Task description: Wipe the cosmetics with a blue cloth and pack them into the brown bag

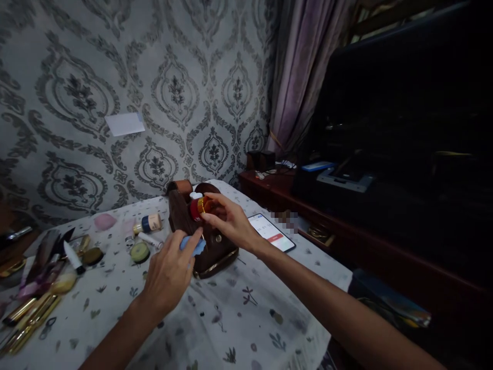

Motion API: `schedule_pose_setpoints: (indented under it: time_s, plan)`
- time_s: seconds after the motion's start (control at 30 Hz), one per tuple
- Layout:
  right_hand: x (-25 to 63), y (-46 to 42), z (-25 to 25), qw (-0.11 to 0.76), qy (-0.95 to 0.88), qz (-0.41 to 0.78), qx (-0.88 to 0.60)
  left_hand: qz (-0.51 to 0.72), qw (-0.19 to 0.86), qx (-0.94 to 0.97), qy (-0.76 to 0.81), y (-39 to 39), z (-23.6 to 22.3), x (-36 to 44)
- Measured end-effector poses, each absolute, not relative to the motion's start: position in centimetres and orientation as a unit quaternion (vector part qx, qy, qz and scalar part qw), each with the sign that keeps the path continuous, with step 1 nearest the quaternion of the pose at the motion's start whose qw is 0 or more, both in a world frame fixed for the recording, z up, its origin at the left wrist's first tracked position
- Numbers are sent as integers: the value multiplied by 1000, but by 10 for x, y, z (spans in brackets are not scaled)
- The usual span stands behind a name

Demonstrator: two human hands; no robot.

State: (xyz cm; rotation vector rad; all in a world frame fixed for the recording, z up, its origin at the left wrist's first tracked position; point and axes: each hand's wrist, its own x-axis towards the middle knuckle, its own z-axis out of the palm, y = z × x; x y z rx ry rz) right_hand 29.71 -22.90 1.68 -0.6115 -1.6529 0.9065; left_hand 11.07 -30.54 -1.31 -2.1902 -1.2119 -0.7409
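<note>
Between the thumb and fingers of my right hand (227,218) is a small red jar with a gold band (197,208), held over a brown leather bag (215,254). My left hand (171,270) grips a crumpled light-blue cloth (194,245) close to the bag's front. The bag lies on the patterned white tablecloth (246,318), its gold zipper toward me. Something white (195,196) shows just behind the jar. Part of the bag is hidden behind my hands.
Left of the bag are a foundation bottle (151,223), a green-topped round pot (139,252) and a pink sponge (105,221). Brushes (36,313) and other makeup crowd the far left. A lit phone (271,232) lies right of the bag, near a dark red desk (269,186).
</note>
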Motion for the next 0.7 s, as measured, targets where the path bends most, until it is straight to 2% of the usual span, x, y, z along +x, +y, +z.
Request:
schedule_pose_setpoints:
  time_s: [0.13,0.4,0.53,0.6,0.7]
  plan:
    - [301,-228,6,526,-714,365,-283,-259,330,-795,-438,-306,-14,109]
    - [304,-224,-3,511,-741,315,-302,-257,280,-824,-420,-304,-13,98]
    - [303,-219,1,482,-767,227,-358,-269,276,-824,-416,-306,-13,93]
    - [298,-217,9,423,-792,170,-406,-277,271,-824,-414,-307,-13,92]
    - [286,-213,25,246,-837,120,-475,-285,261,-824,-414,-307,-13,92]
